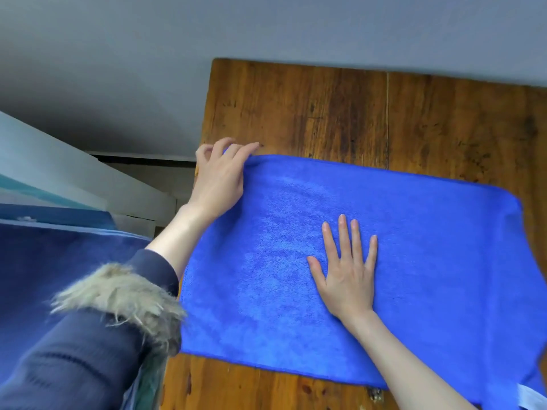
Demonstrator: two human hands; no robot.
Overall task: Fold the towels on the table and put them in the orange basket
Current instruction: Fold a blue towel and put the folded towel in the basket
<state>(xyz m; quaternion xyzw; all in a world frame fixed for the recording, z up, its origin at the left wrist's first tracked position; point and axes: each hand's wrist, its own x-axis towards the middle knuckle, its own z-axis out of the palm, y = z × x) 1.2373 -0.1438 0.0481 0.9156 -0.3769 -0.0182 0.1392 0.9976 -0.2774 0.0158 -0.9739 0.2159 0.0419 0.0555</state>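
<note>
A blue towel (414, 261) lies spread flat on the wooden table (325, 108), covering most of its near part. My left hand (220, 176) is at the towel's far left corner, fingers curled and pinching the cloth at the table's left edge. My right hand (346, 270) lies flat on the middle of the towel, fingers straight and spread, pressing it down. A white label (531, 399) shows at the towel's near right corner. No orange basket is in view.
The table's left edge runs down beside my left arm; beyond it are grey floor (118, 69) and a pale bed frame with dark blue bedding (59, 261). Bare wood shows at the table's far side and along its near edge.
</note>
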